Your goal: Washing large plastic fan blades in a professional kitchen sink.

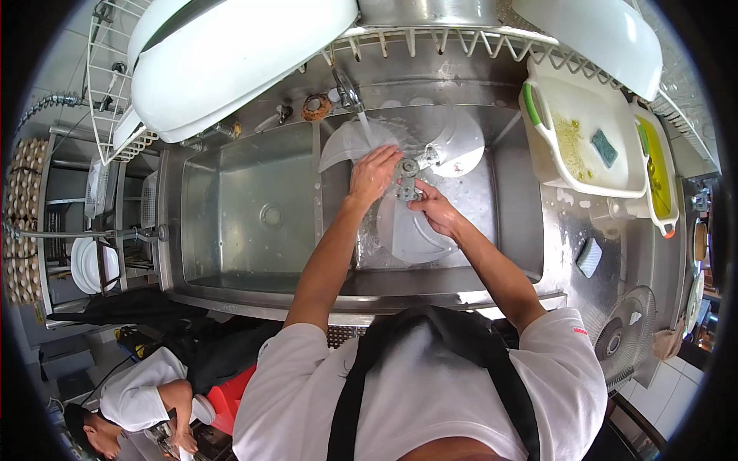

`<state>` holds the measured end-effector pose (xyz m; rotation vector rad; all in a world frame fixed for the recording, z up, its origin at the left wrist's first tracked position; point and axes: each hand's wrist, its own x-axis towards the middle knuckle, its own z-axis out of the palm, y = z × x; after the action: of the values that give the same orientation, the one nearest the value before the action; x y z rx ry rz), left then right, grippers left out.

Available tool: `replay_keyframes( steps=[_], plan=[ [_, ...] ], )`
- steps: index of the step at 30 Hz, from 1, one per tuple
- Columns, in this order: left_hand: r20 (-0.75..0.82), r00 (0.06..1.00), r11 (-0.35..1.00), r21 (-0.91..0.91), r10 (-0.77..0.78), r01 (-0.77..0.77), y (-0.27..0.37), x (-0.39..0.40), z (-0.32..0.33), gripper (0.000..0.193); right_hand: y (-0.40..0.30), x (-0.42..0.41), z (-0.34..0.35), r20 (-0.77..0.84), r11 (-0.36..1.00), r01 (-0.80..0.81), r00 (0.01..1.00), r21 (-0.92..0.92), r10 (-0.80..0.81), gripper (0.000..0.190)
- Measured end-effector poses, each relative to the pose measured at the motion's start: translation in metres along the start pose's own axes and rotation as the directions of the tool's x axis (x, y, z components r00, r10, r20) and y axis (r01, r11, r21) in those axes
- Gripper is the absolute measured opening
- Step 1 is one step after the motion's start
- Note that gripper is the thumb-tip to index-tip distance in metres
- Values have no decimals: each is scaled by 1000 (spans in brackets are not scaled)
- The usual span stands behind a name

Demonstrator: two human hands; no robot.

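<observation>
A three-bladed fan rotor with pale translucent blades (424,236) lies in the right basin (519,230) of a steel double sink. At its centre is a grey hub with bracket arms (409,168). My right hand (439,212) grips the near bracket arm between thumb and fingers. Flat beside the hub, my left hand (376,173) has its fingers stretched out over the upper left blade (349,144) and grasps nothing visible. Water runs from the faucet (347,92) onto that blade, just beyond my left fingertips.
Water stands in the left basin (259,230). On the right counter are a white tub (568,178) with a green scouring pad (604,148), a sponge (589,257) and a fan guard (620,340). A wire rack (409,43) with large white basins overhangs the sink. Another person (144,392) works behind left.
</observation>
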<state>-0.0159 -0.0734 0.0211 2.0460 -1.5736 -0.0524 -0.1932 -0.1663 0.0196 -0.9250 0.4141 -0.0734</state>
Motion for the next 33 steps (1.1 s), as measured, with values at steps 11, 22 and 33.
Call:
replay_keyframes(
  steps=[11, 22, 33],
  plan=[
    [-280, 895, 882, 226, -348, 414, -54, 32, -21, 60, 8, 1, -15, -169, 961, 51, 980, -270, -100, 54],
    [390, 610, -6, -846, -690, 534, -56, -7, -25, 48, -20, -13, -53, -191, 893, 69, 967, -444, -170, 24],
    [195, 499, -174, -981, -845, 89, -29, -62, -22, 39, -25, 28, 3, -178, 366, 236, 568, -900, -804, 33]
  ],
)
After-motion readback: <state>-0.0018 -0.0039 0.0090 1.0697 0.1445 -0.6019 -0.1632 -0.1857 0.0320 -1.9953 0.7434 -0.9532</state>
